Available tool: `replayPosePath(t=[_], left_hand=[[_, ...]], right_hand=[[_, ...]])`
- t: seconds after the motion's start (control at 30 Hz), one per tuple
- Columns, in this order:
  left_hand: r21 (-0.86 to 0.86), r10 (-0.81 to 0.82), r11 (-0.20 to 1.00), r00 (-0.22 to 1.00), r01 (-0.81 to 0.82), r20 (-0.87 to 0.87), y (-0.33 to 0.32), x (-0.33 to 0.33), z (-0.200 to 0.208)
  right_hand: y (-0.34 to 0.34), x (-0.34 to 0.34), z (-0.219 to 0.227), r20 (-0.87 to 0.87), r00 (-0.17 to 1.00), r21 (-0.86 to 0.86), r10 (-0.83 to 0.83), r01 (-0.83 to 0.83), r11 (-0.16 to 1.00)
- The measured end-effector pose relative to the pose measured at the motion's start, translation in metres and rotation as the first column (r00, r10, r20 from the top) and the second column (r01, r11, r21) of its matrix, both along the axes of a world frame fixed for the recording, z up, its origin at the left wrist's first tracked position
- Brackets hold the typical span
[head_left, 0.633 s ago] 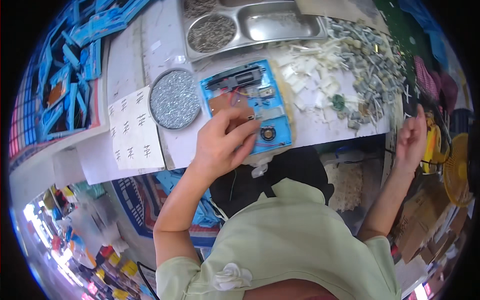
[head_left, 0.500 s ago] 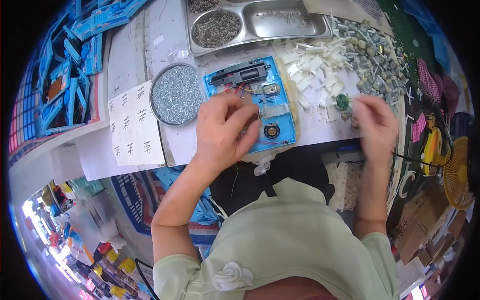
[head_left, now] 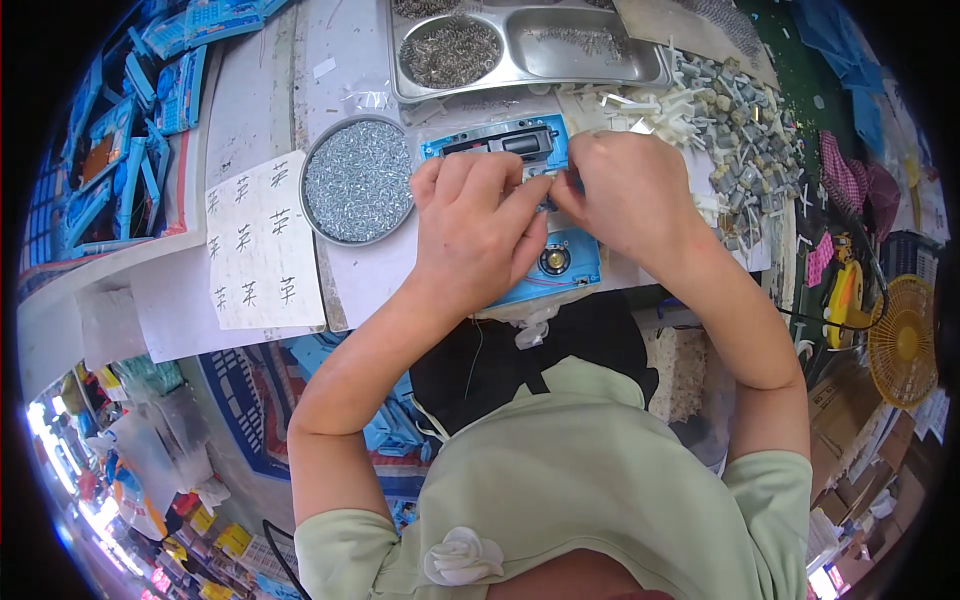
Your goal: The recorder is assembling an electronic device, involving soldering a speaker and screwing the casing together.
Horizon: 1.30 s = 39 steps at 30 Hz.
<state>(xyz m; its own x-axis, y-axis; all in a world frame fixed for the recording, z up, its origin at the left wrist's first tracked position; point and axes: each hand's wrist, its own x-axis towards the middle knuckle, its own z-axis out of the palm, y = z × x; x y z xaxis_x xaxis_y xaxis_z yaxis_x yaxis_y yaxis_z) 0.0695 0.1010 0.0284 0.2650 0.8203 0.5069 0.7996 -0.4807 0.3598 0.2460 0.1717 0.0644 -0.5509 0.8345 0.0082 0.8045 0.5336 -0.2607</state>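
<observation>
A blue plastic casing (head_left: 582, 275) lies open on the table in front of me. A black slotted part (head_left: 497, 147) spans its far end, and a small round speaker (head_left: 555, 261) sits near its close edge. Over the left part of the casing, my left hand (head_left: 474, 222) has its fingers bent and closed, thumb and forefinger together. My right hand (head_left: 632, 195) pinches at the casing's right side, its fingertips almost meeting the left ones. Whatever lies between the fingertips is hidden by the hands. The casing's middle is covered too.
Left of the casing stands a round dish (head_left: 305, 196) of small screws beside a handwritten paper sheet (head_left: 262, 262). A metal compartment tray (head_left: 590, 68) with springs is behind. White plastic pieces (head_left: 707, 204) and grey parts (head_left: 748, 165) pile at right; blue casings (head_left: 122, 190) fill the far left.
My right hand has swung left from the pile of parts to the casing and closed its fingers there. The left hand has stayed over the casing, shifting slightly right.
</observation>
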Motion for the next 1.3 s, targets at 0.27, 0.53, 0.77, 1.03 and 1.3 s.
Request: replayPosePath(t=[0.27,0.53,0.77,1.03,1.3], left_hand=[[0.021,0.015,1.0,0.998,-0.014,-0.061,0.0,0.002,-0.004],[-0.021,0.011,1.0,1.0,-0.011,0.014,0.003,0.001,-0.004],[-0.007,0.076,0.996,0.845,-0.086,0.529,0.007,-0.023,-0.025],[-0.012,0.03,1.0,0.892,-0.027,0.451,0.011,-0.03,-0.008],[-0.107,-0.114,0.986,0.986,0.127,0.122,0.034,-0.012,0.008]], right_hand=[[0.018,0.011,-0.001,-0.098,0.982,-0.395,-0.162,0.111,0.912],[0.006,-0.012,0.01,0.228,0.958,-0.007,0.177,-0.18,0.984],[0.031,0.021,0.001,-0.175,0.968,-0.618,-0.182,0.036,0.786],[0.039,0.027,-0.005,-0.222,0.881,-0.869,-0.417,0.015,0.494],[0.027,0.026,-0.015,-0.285,0.856,-0.816,-0.431,0.019,0.578]])
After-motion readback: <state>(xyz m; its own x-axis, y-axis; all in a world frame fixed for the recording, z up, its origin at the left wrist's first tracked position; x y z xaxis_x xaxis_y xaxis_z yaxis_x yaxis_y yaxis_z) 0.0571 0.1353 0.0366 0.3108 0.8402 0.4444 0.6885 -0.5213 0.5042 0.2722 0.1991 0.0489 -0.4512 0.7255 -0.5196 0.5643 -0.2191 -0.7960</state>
